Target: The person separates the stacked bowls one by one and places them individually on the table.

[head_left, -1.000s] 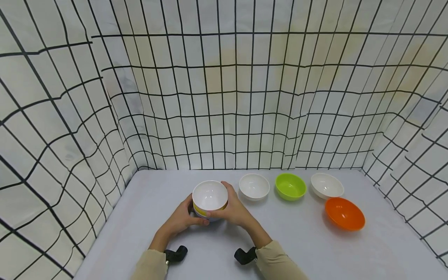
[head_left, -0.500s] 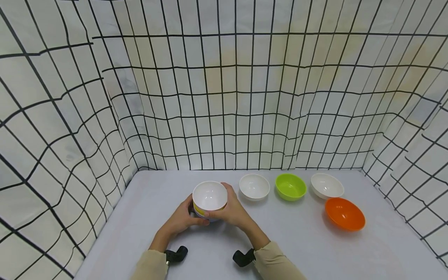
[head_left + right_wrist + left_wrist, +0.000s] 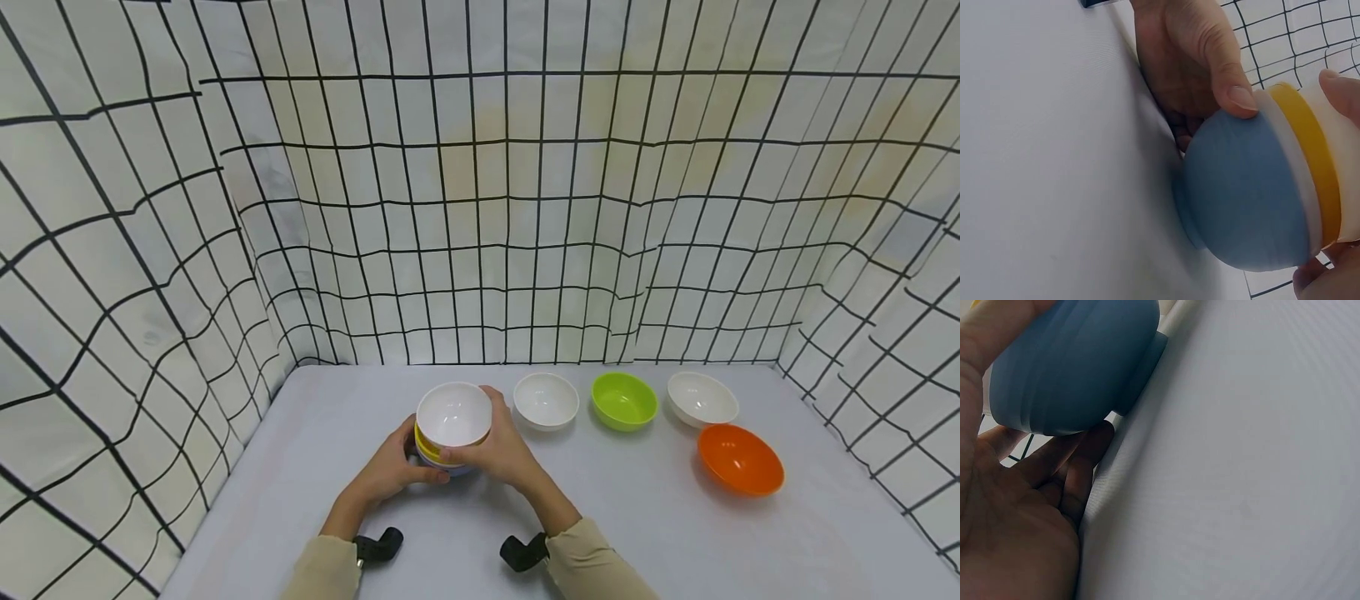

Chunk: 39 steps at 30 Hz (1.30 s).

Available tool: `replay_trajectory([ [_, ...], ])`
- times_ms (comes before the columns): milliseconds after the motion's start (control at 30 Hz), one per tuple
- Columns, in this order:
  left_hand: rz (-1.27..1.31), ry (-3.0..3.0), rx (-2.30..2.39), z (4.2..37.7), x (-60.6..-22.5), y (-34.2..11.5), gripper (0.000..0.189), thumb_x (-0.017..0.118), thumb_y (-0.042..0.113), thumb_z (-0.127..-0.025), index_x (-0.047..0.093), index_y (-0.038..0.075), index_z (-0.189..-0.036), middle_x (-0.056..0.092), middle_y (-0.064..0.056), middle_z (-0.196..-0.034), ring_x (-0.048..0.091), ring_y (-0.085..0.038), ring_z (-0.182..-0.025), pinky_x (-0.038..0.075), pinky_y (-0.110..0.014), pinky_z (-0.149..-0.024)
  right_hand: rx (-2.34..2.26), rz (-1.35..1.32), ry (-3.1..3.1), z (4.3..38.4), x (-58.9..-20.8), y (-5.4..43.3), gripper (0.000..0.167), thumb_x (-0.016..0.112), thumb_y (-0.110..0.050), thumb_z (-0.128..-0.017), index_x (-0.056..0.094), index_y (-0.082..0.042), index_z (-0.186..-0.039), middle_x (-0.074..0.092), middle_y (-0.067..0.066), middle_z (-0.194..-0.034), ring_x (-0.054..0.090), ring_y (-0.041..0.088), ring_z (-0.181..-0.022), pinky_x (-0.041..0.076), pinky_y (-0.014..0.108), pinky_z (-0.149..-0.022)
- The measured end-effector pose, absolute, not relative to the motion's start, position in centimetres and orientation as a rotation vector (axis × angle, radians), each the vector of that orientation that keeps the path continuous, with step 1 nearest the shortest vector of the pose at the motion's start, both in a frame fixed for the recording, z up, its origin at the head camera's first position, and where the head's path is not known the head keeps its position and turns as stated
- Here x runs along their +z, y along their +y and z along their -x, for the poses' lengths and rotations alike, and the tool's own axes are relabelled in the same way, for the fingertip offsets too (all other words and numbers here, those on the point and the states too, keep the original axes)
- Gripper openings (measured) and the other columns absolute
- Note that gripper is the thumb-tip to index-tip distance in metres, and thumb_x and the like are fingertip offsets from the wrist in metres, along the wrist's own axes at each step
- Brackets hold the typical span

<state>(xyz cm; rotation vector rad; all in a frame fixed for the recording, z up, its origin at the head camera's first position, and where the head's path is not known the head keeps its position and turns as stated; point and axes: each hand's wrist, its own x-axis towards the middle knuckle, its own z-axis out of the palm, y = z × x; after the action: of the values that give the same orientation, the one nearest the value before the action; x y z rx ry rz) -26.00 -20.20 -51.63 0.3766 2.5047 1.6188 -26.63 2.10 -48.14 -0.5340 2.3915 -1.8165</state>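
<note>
Between the two hands stands a nested stack of bowls. A blue bowl (image 3: 1244,194) with a pale rim is lowest, its foot at the cloth. Above it shows the rim of a yellow bowl (image 3: 1313,150), and a white bowl (image 3: 453,412) sits uppermost, tilted a little. The left hand (image 3: 393,462) holds the blue bowl from the left, thumb in front and fingers around its far side. From the right, the right hand (image 3: 498,446) grips the white bowl, thumb across its front and fingers behind. The bowls' insides below the white one are hidden.
Right of the stack, a second white bowl (image 3: 546,402), a green bowl (image 3: 623,401) and a third white bowl (image 3: 701,398) stand in a row. An orange bowl (image 3: 740,459) is nearer the front. Black-gridded white cloth walls (image 3: 487,208) enclose the white table (image 3: 750,550).
The top white bowl has risen slightly and shifted right in the right hand, and more of the yellow rim shows beneath it. The left hand and the other bowls stay put.
</note>
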Motion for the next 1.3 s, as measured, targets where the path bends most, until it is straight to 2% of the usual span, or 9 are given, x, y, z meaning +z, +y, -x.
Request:
replay_trajectory([
  [167,-0.37,2.487,1.638,25.9,-51.8,-20.2,0.105,0.095,0.029,-0.07,0.036,0.024,-0.157,0.052,-0.002,-0.151,0.051,-0.026,-0.133,0.031,-0.06,-0.121,-1.815,0.489,2.42,26.5,-47.3,2.4,0.116,0.094,-0.036,-0.072,0.02,-0.014,-0.159,0.045,0.01,-0.15,0.05,0.031,-0.136,0.046,0.056,-0.112],
  [433,-0.386,2.468,1.656,25.6,-51.7,-20.4,0.106,0.094,0.028,-0.072,0.033,0.021,-0.158,0.045,-0.005,-0.159,0.04,-0.034,-0.149,0.025,-0.06,-0.125,-1.833,0.439,2.43,26.6,-46.5,2.8,0.117,0.094,-0.036,-0.072,0.019,-0.014,-0.159,0.045,0.013,-0.152,0.05,0.032,-0.136,0.046,0.055,-0.113],
  [1033,-0.302,2.502,1.625,25.8,-51.6,-20.0,0.108,0.096,0.037,-0.068,0.035,0.026,-0.157,0.051,0.001,-0.152,0.048,-0.028,-0.141,0.027,-0.059,-0.125,-1.852,0.394,2.474,26.8,-45.4,3.6,0.115,0.095,-0.034,-0.071,0.023,-0.016,-0.158,0.045,0.013,-0.154,0.051,0.034,-0.137,0.046,0.056,-0.113],
  [1300,-0.348,2.505,1.618,25.8,-51.8,-20.1,0.108,0.094,0.036,-0.071,0.032,0.023,-0.158,0.047,-0.004,-0.157,0.043,-0.033,-0.147,0.026,-0.06,-0.125,-1.851,0.41,2.478,26.6,-45.0,4.1,0.115,0.095,-0.033,-0.071,0.022,-0.017,-0.159,0.045,0.011,-0.154,0.051,0.033,-0.136,0.046,0.057,-0.113],
])
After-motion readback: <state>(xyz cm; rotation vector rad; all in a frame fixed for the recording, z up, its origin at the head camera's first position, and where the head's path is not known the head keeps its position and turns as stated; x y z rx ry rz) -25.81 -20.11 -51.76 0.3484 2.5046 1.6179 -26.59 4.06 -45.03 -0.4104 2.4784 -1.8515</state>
